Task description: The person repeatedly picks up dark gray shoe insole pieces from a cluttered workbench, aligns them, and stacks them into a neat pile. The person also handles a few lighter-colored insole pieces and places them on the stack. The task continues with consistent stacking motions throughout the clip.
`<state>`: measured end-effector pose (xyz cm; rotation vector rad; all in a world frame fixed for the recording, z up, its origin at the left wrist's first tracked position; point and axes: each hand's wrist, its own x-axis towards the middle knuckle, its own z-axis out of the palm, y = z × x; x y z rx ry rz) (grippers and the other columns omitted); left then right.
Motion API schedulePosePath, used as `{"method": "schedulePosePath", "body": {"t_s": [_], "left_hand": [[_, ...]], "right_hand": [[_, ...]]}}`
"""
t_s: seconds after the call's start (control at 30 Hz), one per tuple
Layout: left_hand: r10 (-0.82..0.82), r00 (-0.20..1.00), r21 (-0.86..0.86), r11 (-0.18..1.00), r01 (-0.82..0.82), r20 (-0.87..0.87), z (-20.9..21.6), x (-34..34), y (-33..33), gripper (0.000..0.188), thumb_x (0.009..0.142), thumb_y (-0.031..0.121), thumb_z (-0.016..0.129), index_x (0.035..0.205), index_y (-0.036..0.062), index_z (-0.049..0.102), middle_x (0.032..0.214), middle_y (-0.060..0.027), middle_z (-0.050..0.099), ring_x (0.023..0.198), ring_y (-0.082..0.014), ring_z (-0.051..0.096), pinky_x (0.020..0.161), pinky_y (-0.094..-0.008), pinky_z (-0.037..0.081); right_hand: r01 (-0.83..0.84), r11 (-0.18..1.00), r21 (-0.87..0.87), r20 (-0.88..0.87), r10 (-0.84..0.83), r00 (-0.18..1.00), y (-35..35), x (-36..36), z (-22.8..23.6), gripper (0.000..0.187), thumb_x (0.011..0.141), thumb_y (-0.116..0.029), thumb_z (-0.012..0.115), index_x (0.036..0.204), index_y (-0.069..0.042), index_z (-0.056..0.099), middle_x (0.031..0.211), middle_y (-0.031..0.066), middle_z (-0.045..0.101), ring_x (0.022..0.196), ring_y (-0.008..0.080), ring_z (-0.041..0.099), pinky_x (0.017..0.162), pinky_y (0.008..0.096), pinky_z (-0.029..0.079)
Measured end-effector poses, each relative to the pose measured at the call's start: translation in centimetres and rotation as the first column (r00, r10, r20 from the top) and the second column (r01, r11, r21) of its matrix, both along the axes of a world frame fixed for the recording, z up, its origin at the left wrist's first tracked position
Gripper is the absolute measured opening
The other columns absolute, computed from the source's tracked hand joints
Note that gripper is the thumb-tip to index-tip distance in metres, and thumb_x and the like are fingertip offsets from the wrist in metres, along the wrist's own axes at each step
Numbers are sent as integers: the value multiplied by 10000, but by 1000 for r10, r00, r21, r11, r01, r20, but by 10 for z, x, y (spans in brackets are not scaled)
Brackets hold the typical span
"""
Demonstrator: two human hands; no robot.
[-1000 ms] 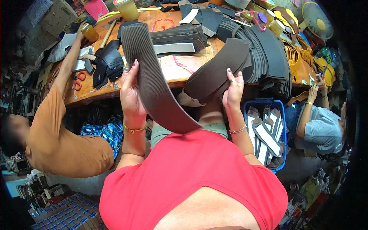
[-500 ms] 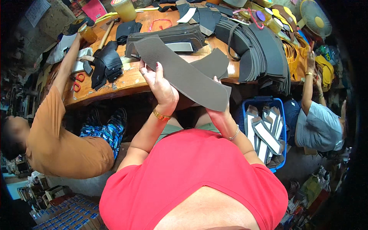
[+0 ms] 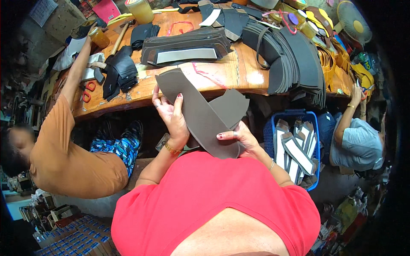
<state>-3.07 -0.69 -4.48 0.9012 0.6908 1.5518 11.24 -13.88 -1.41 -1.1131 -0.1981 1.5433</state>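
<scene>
A long, curved dark grey strip of sheet material (image 3: 194,113) is held slantwise before my red shirt, its upper end just off the table edge. My left hand (image 3: 174,119) grips its left edge, thumb on top and fingers behind. Near the lower end, my right hand (image 3: 244,140) presses its thumb on the top face, the other fingers mostly hidden. A second dark grey piece (image 3: 232,106) sticks out from beneath the strip towards the right; whether the two are joined I cannot tell.
On the wooden table (image 3: 250,64) lie a stack of dark strips (image 3: 183,36) with a white-faced strip (image 3: 186,55), and a fanned pile (image 3: 284,55). A blue basket (image 3: 317,141) of white-and-grey strips stands at my right. Co-workers sit left (image 3: 81,166) and right (image 3: 358,141). Red-handled scissors (image 3: 89,91) lie left.
Both hands have come down nearer my body with the strip, uncovering the white-faced strip on the table. My right thumb now rests on top. The right co-worker's hands have lowered.
</scene>
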Motion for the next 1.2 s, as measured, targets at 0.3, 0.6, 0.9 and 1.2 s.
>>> {"method": "schedulePosePath", "body": {"t_s": [0.3, 0.6, 0.9, 1.2], "left_hand": [[410, 696, 589, 808, 23, -590, 13, -5, 59, 786, 805, -39, 702, 1485, 112, 339, 1388, -142, 460, 1266, -268, 465, 1062, -396, 371], [578, 40, 479, 632, 609, -815, -30, 55, 167, 673, 982, 246, 535, 1566, 360, 220, 1660, -83, 70, 1515, -390, 23, 1149, -665, 47], [568, 62, 464, 599, 653, -821, -39, 60, 190, 582, 1041, 288, 387, 1575, 366, 170, 1659, -111, 34, 1513, -399, -19, 1131, -684, -37], [561, 53, 469, 632, 617, -826, -47, 73, 229, 646, 1019, 232, 440, 1572, 393, 147, 1661, -102, 21, 1515, -392, -37, 1138, -671, -56]], "right_hand": [[84, 940, 331, 354, -207, 912, 35, 64, -12, 356, 818, -61, 785, 1132, 8, 633, 1065, 71, 699, 943, 153, 657, 878, 306, 514], [-67, 874, 481, 686, -327, 650, 64, 120, -7, 338, 815, 4, 750, 1128, 58, 635, 1061, 101, 704, 952, 152, 649, 868, 301, 513], [96, 840, 535, 656, -484, 580, 43, 170, 4, 342, 755, 54, 746, 1085, 37, 658, 1061, 103, 713, 944, 170, 664, 898, 294, 493], [229, 809, 542, 616, -568, 546, 11, 162, 54, 294, 757, 4, 758, 1040, 18, 682, 1015, 88, 719, 919, 158, 658, 904, 291, 469]]}}
